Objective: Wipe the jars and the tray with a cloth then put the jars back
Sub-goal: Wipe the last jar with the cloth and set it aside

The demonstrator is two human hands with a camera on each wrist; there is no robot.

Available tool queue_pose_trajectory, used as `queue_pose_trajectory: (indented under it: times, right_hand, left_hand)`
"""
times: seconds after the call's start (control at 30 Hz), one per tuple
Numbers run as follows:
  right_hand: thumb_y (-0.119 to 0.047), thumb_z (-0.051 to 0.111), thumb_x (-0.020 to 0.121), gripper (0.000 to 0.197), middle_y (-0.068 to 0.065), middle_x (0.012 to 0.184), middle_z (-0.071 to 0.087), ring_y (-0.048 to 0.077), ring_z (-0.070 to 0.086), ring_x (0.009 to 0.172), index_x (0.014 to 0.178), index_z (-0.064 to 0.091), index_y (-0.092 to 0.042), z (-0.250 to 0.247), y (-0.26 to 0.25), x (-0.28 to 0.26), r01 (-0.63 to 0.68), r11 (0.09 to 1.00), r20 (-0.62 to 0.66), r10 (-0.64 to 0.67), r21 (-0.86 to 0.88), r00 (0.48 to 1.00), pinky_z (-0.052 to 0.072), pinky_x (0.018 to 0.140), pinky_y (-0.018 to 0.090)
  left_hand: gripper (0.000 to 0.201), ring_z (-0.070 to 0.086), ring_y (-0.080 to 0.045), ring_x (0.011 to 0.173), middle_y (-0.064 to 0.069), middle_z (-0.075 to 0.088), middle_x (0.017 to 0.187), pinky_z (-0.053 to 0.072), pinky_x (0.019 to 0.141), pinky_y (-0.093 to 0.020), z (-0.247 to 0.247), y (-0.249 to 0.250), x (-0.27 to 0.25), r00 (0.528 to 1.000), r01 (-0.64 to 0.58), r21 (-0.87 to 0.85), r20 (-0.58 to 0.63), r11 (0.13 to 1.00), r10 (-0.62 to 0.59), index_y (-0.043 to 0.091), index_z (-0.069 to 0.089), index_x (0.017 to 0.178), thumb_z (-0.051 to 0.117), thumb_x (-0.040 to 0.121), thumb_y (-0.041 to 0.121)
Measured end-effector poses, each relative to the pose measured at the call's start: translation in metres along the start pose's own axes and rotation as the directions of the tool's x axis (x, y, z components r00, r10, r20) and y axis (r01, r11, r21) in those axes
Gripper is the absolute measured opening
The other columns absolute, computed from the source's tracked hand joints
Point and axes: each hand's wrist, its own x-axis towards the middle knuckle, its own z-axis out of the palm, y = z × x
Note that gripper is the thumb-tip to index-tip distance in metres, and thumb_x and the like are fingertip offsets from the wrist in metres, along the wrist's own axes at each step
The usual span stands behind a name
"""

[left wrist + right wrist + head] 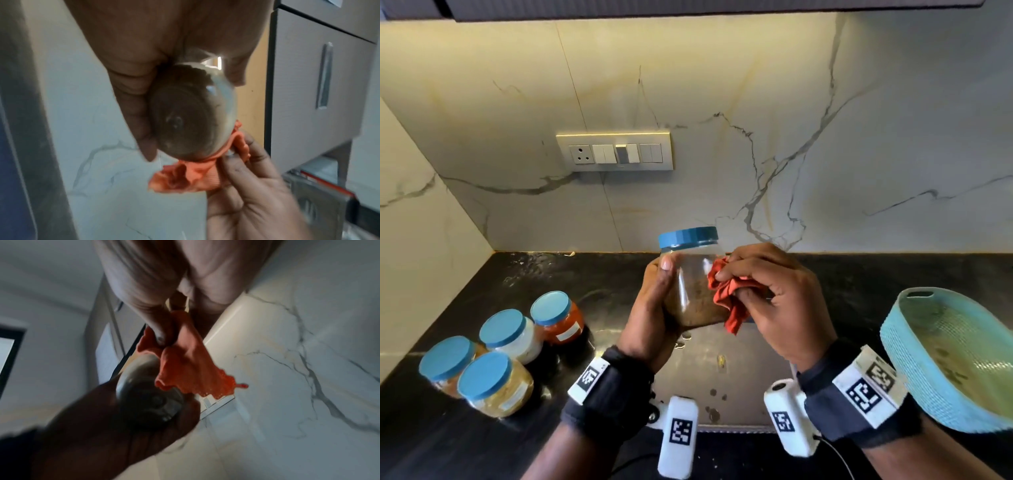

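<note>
Clear plastic jar with a blue screw lid and brown contents, raised above the black stone countertop and tilting slightly. The left hand is wrapping its fingers and thumb round the jar's lower body from the left, while the right hand is pinching a crumpled orange-red cloth and pressing it against the jar's right wall. Four other blue-lidded jars are standing clustered on the countertop to the left, and the light-blue woven plastic tray is sitting at the right edge, well apart from them.
</note>
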Motion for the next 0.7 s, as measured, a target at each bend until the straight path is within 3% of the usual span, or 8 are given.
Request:
queue_pose_trajectory:
  times: [0.1,0.17,0.23,0.3,0.43,0.5,0.6,0.7]
  right_hand:
    - [0.007,0.076,0.079,0.029,0.000,0.110,0.068,0.009,0.064,0.106,0.101,0.077,-0.012,0.006,-0.002,-0.002,0.020,0.991,0.008,-0.019,-0.136,1.000,0.049,0.095,0.017]
    - [0.002,0.074,0.082,0.026,0.001,0.111,0.068,0.009,0.063,0.105,0.102,0.076,-0.013,0.008,-0.006,0.000,0.036,0.985,0.012,-0.034,-0.169,0.999,0.047,0.095,0.013]
    - [-0.007,0.066,0.088,0.020,0.002,0.112,0.068,0.013,0.064,0.103,0.104,0.076,-0.014,0.010,-0.015,-0.001,0.087,0.973,0.055,-0.077,-0.212,0.995,0.051,0.092,0.018]
    - [-0.009,0.064,0.090,0.019,0.003,0.112,0.068,0.017,0.065,0.100,0.104,0.076,-0.014,0.015,-0.023,-0.008,0.177,0.939,0.116,-0.148,-0.295,0.982,0.056,0.086,0.026]
    - [-0.009,0.073,0.086,0.018,0.004,0.111,0.069,0.018,0.066,0.100,0.103,0.076,-0.014,0.017,-0.024,-0.018,0.313,0.879,0.235,-0.240,-0.359,0.942,0.059,0.084,0.027]
    - [-0.010,0.063,0.089,0.017,0.003,0.110,0.068,0.016,0.066,0.100,0.100,0.076,-0.014,0.014,-0.018,-0.006,0.216,0.940,0.170,-0.175,-0.263,0.970,0.056,0.086,0.023]
    - [0.001,0.069,0.082,0.022,0.000,0.107,0.069,0.013,0.066,0.103,0.098,0.076,-0.013,0.008,-0.002,0.021,-0.004,0.998,0.045,0.007,-0.061,0.999,0.054,0.095,0.026]
    - [0.005,0.074,0.079,0.026,-0.001,0.105,0.070,0.012,0.066,0.104,0.098,0.075,-0.012,0.005,0.001,0.026,-0.037,0.999,0.042,0.037,-0.004,0.998,0.055,0.093,0.033]
  left_hand:
    - [0.074,0.060,-0.041,0.126,-0.022,0.059,0.137,0.059,0.084,-0.055,-0.004,0.002,0.002,0.999,-0.017,0.113,-0.044,0.993,0.022,0.016,0.050,0.141,0.065,0.084,0.061]
    - [0.088,0.066,-0.037,0.118,-0.016,0.066,0.129,0.061,0.083,-0.052,-0.002,0.004,0.002,0.995,-0.071,0.188,-0.055,0.980,0.083,0.017,0.050,0.137,0.082,0.069,0.063]
    - [0.101,0.065,-0.045,0.115,-0.023,0.066,0.124,0.057,0.091,-0.060,-0.002,0.003,0.005,0.983,-0.138,0.230,-0.087,0.963,0.162,0.008,0.049,0.135,0.090,0.059,0.061]
    - [0.101,0.062,-0.053,0.112,-0.034,0.061,0.123,0.051,0.097,-0.063,-0.005,0.001,0.008,0.980,-0.156,0.187,-0.094,0.970,0.176,-0.001,0.048,0.133,0.090,0.063,0.059]
    - [0.094,0.062,-0.047,0.111,-0.036,0.058,0.125,0.052,0.094,-0.057,-0.010,0.000,0.007,0.985,-0.130,0.146,-0.094,0.981,0.144,0.000,0.050,0.134,0.085,0.070,0.059]
    - [0.092,0.058,-0.050,0.120,-0.034,0.058,0.130,0.051,0.096,-0.062,-0.012,-0.001,0.006,0.990,-0.109,0.137,-0.069,0.985,0.120,0.002,0.051,0.136,0.084,0.072,0.059]
    - [0.090,0.053,-0.053,0.127,-0.031,0.057,0.134,0.043,0.101,-0.074,-0.011,-0.002,0.004,0.993,-0.108,0.140,-0.033,0.984,0.114,0.005,0.052,0.136,0.082,0.072,0.060]
    - [0.093,0.049,-0.056,0.129,-0.034,0.053,0.136,0.037,0.102,-0.079,-0.011,-0.002,0.002,0.995,-0.094,0.110,-0.025,0.989,0.097,0.005,0.051,0.138,0.082,0.072,0.062]
